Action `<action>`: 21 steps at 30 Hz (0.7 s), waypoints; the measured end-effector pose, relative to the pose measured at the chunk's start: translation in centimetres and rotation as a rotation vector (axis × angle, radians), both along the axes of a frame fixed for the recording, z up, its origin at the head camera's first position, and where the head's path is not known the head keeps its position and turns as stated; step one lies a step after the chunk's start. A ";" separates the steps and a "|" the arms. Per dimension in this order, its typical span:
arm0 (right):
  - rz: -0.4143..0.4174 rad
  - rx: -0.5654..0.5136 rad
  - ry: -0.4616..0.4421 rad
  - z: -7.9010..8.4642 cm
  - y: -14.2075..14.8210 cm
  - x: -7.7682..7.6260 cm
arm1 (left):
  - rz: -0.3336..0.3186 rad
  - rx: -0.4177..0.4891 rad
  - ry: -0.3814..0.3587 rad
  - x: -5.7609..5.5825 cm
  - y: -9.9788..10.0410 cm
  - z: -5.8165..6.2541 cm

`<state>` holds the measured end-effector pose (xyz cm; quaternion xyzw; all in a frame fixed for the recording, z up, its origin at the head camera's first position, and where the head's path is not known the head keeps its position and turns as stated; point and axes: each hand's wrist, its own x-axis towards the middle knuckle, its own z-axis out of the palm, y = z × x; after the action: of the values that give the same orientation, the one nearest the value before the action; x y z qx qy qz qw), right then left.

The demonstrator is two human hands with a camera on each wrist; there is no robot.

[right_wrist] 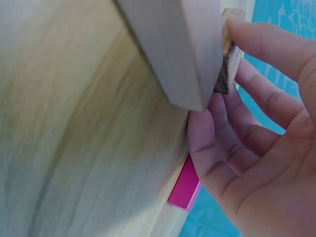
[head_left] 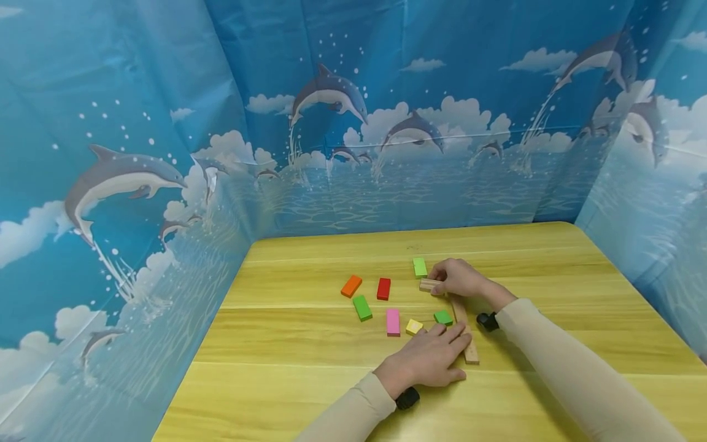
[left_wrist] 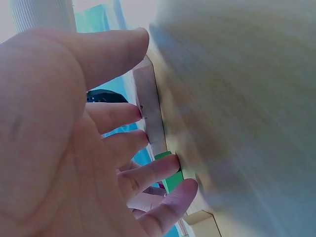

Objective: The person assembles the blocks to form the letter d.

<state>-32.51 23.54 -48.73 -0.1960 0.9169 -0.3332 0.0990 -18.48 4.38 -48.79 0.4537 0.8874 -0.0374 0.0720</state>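
My right hand (head_left: pixel 461 279) pinches a short wooden block (head_left: pixel 429 285) between thumb and fingers, close over the table. In the right wrist view, that block (right_wrist: pixel 229 69) shows a dark grained end, and a long wooden strip (right_wrist: pixel 173 54) stands large in front of the fingers. The left hand (head_left: pixel 428 359) lies low with its fingers spread, fingertips right at the side of the strip (head_left: pixel 471 355). Beyond those fingers are a small green block (head_left: pixel 443 317) and a yellow block (head_left: pixel 415 326). The left wrist view shows the fingers loosely extended beside the strip (left_wrist: pixel 148 98).
Left of the hands lie a pink block (head_left: pixel 393 322), a red block (head_left: pixel 383 288), a green block (head_left: pixel 362 308) and an orange block (head_left: pixel 351 286). A light green block (head_left: pixel 420 267) sits beyond the right hand. A dolphin-print curtain (head_left: pixel 342 202) borders the yellow wooden table (head_left: pixel 265 344).
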 end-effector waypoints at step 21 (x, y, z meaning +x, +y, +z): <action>0.053 -0.061 -0.004 0.2 -0.3 0.5 | 0.004 0.004 -0.005 -0.3 0.3 0.0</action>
<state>-32.03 23.21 -48.58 -0.2227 0.9006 -0.3587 0.1035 -18.81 4.66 -48.75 0.4524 0.8882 -0.0344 0.0732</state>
